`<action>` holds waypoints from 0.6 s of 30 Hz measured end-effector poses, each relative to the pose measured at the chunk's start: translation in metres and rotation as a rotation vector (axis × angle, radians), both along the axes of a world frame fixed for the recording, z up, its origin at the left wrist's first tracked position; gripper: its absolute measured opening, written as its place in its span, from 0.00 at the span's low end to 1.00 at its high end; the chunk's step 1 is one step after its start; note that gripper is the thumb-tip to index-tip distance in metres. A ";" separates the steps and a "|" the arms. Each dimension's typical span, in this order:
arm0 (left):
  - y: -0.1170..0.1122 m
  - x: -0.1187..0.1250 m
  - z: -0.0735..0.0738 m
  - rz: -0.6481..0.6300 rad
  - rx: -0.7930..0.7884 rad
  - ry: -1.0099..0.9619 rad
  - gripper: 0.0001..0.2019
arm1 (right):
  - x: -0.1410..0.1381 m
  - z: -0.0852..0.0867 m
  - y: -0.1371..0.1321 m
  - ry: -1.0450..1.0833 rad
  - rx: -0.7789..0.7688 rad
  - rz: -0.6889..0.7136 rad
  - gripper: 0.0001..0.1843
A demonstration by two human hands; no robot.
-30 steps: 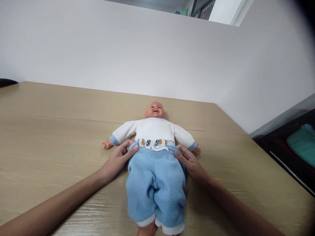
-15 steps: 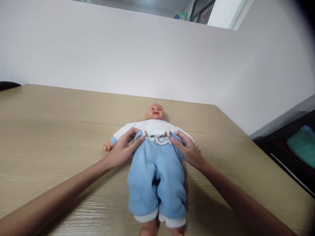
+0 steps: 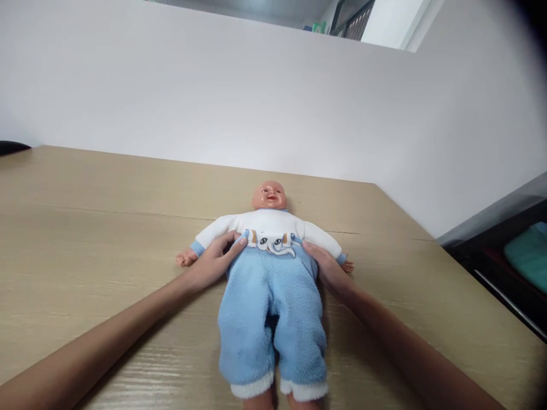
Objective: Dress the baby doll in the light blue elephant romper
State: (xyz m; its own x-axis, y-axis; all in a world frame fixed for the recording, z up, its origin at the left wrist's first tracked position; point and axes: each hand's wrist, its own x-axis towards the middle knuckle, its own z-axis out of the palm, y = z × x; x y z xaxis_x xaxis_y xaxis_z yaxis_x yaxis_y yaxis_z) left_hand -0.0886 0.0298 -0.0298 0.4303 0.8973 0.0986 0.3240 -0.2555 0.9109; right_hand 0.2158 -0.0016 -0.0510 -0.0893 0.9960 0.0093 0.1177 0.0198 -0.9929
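Note:
A baby doll (image 3: 269, 195) lies on its back on a light wooden table (image 3: 85, 228), head away from me. It wears a white fleece top (image 3: 269, 223) with an elephant patch and fluffy light blue trousers (image 3: 271, 319). My left hand (image 3: 211, 263) pinches the trousers' waistband at the doll's left-hand side in view. My right hand (image 3: 325, 265) grips the waistband on the other side. Both arms reach in from the bottom of the view. The doll's feet are cut off at the bottom edge.
A plain white partition wall (image 3: 256, 102) stands along the table's far edge. To the right, below the table's edge, a dark shelf holds a teal cloth (image 3: 527, 247). A dark rounded object (image 3: 12, 147) shows at the far left.
Both hands pulled the blue waistband up the doll's body from hip level to the waist, then eased slightly lower. The trousers now cover more of the legs and the elephant patch shows fully.

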 end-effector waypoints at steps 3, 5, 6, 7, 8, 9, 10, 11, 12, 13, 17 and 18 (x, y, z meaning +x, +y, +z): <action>0.001 -0.018 0.003 -0.100 0.002 0.061 0.19 | 0.014 0.007 -0.006 -0.095 0.018 0.067 0.13; 0.001 -0.031 0.003 -0.192 -0.017 0.086 0.16 | 0.023 0.009 -0.015 -0.173 0.066 0.133 0.09; 0.000 -0.037 0.003 -0.237 -0.040 0.087 0.15 | 0.026 0.010 -0.020 -0.208 0.102 0.159 0.09; 0.000 -0.041 0.002 -0.277 -0.061 0.086 0.14 | 0.027 0.009 -0.025 -0.230 0.132 0.175 0.09; 0.000 -0.043 0.002 -0.310 -0.076 0.082 0.14 | 0.027 0.007 -0.029 -0.243 0.150 0.181 0.10; -0.001 -0.044 0.001 -0.332 -0.084 0.077 0.15 | 0.025 0.005 -0.033 -0.235 0.141 0.168 0.12; -0.001 -0.043 0.001 -0.340 -0.087 0.066 0.16 | 0.022 0.003 -0.037 -0.190 0.098 0.131 0.15; -0.002 -0.042 0.000 -0.338 -0.091 0.049 0.17 | 0.017 0.001 -0.040 -0.106 0.028 0.075 0.17; -0.003 -0.039 0.000 -0.327 -0.104 0.028 0.18 | 0.012 -0.001 -0.041 0.005 -0.057 0.013 0.20; -0.005 -0.037 -0.001 -0.294 -0.125 0.001 0.19 | 0.006 -0.002 -0.042 0.127 -0.140 -0.043 0.22; -0.014 -0.024 -0.006 -0.039 -0.205 -0.119 0.18 | -0.011 0.000 -0.041 0.416 -0.269 -0.086 0.29; -0.016 -0.022 -0.008 0.013 -0.212 -0.146 0.17 | -0.013 0.001 -0.039 0.418 -0.250 -0.067 0.28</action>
State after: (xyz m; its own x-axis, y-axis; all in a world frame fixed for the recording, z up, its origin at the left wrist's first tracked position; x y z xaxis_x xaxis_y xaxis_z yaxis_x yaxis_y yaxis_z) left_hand -0.1102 0.0139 -0.0376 0.4133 0.9100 -0.0321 0.1874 -0.0505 0.9810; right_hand 0.2030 -0.0410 -0.0500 -0.0649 0.9756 -0.2096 -0.2986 -0.2194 -0.9288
